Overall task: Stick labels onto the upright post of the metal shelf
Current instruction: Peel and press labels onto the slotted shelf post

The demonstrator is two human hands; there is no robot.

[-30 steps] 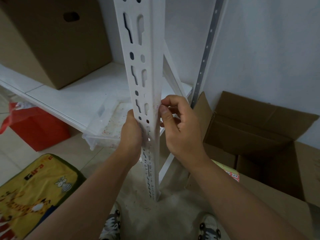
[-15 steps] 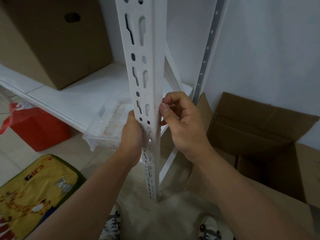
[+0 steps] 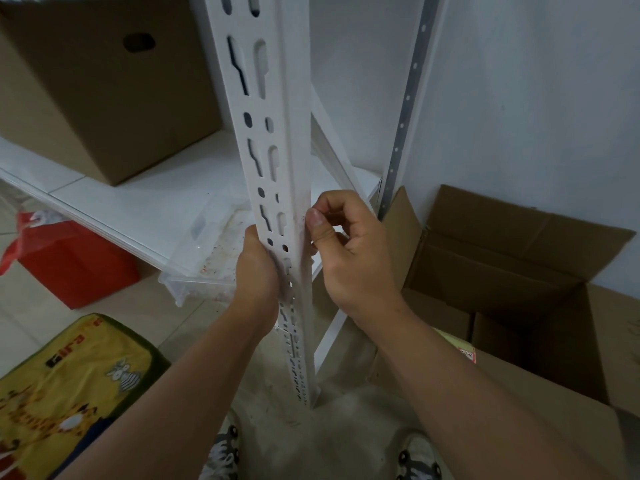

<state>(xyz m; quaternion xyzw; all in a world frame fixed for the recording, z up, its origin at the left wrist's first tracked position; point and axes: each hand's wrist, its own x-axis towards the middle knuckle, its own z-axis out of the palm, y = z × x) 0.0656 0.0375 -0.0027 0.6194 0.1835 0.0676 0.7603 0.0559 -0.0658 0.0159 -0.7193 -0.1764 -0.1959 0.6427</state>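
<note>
At mid-height on the white slotted upright post (image 3: 273, 161), both hands engaged. Left hand (image 3: 258, 268) wrapped round the slotted face, fingers curled behind, steadying. Right hand (image 3: 349, 251) curled at the post's corner edge, thumb pressed flat to the metal, fingers bunched as if pinching something small; no label discernible, possibly hidden under the thumb. Long axis of post vertical, running from floor to beyond top of view; contact point directly left of the right thumb, so right hand nearer the work. Nearby: clear plastic tray (image 3: 204, 258) on white shelf board (image 3: 121, 199), closed cardboard box (image 3: 97, 91) above, open cardboard box (image 3: 519, 289) at right. Nothing obstructing the post.
</note>
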